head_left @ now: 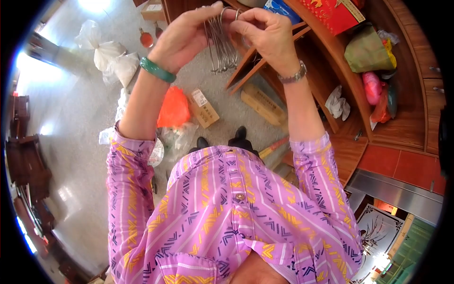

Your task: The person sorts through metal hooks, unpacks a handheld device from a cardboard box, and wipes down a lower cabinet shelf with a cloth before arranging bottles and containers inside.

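A bunch of thin metal hooks [220,45] hangs in front of me at the top of the head view, with rounded bends above and small curled ends below. My left hand [187,33], with a green bangle at its wrist, is closed round the upper part of the bunch. Close beside it, my right hand [268,35] pinches a curved metal end at the bunch's right side. Its thumb and forefinger are pressed together, and the fingers partly hide what they grip. A watch circles the right wrist.
Wooden shelving [326,61] curves along the right, holding a red box [331,14] and bags. Below lie a long cardboard box [262,105], a smaller carton [204,110], an orange-red bag [173,108] and white plastic bags [109,57] on the floor.
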### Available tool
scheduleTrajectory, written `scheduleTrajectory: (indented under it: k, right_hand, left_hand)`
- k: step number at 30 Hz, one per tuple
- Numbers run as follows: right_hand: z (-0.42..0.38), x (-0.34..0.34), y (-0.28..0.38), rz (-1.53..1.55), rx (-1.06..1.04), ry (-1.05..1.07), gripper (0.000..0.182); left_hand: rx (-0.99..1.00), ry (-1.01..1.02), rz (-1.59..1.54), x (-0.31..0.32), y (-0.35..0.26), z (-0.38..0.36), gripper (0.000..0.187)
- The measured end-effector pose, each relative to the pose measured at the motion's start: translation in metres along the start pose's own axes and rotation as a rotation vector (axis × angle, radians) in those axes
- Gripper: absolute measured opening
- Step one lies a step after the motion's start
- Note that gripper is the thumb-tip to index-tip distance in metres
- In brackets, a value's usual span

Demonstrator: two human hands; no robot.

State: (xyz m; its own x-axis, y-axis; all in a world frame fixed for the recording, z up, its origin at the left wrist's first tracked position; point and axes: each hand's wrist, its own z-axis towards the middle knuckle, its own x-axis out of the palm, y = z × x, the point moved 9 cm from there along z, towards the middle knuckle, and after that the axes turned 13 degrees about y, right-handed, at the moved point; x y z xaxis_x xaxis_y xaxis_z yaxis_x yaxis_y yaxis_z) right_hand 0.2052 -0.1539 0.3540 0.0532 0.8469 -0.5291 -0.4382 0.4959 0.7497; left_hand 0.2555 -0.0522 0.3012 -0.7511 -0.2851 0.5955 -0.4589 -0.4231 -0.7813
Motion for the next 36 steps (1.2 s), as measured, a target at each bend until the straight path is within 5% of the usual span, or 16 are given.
scheduleTrajectory:
  k: [7, 13, 17, 19, 25, 27, 36]
  right_hand:
    - [-0.014, 0.001, 0.009, -0.072, -0.058, -0.148, 0.012]
    - [-0.026, 0.004, 0.001, -0.045, 0.080, -0.100, 0.014]
    - [-0.034, 0.000, -0.017, 0.054, 0.096, -0.082, 0.013]
    - [-0.033, -0.001, -0.028, 0.466, 0.108, -0.098, 0.019]
    - [-0.022, 0.017, -0.019, 0.794, 0.074, 0.030, 0.040]
    - [-0.019, 0.031, -0.001, 0.974, 0.035, 0.209, 0.043]
    - [-0.026, 0.027, 0.018, 0.785, 0.006, 0.227, 0.037]
  left_hand:
    - [0.305, -0.218, 0.268, 0.014, 0.002, -0.008, 0.013]
    - [0.330, -0.238, 0.306, 0.021, 0.011, -0.017, 0.010]
    - [0.358, -0.171, 0.409, 0.025, 0.002, -0.027, 0.007]
    - [0.335, -0.118, 0.441, 0.029, -0.001, -0.029, 0.008]
    - [0.222, 0.131, 0.393, 0.060, 0.011, -0.037, 0.008]
    - [0.201, 0.123, 0.347, 0.064, 0.013, -0.039, 0.011]
    - [0.251, 0.159, 0.145, 0.047, 0.010, -0.043, 0.021]
